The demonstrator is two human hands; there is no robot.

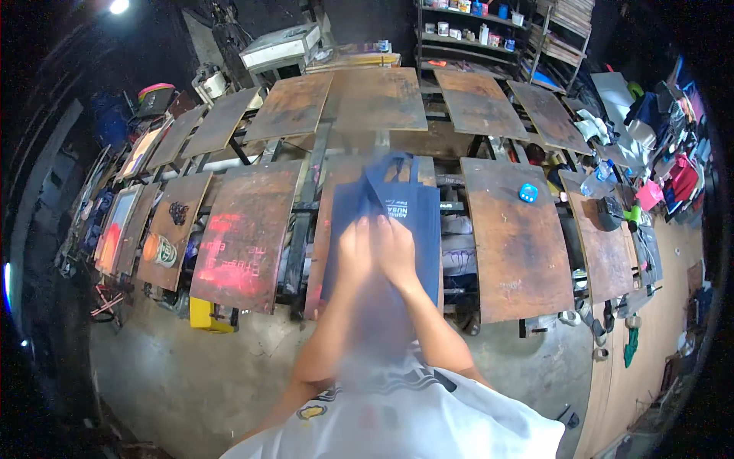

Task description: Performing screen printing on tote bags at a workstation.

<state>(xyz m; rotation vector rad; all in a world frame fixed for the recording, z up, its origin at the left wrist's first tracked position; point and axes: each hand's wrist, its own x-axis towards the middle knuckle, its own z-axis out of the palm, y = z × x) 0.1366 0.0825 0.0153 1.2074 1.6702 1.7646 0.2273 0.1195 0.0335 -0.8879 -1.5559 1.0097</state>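
My left hand (354, 249) and my right hand (396, 251) are close together in front of me, fingers closed at the upper part of a navy blue tote bag. Dark blue cloth (382, 317) hangs from between them toward my shirt, partly smeared by a blurred strip. Behind the hands, a navy tote bag (427, 260) with white print lies flat on a brown board (315, 268), its handle loop (397, 162) at the far edge. Whether the hanging cloth and the flat bag are one piece, I cannot tell.
Brown boards stand in two rows on metal frames with gaps between. A blue cube (527, 192) sits on the board at right. A jar (162, 250) is at left, a water bottle (596, 180) and black object (609, 213) at far right. Shelves (470, 42) stand behind.
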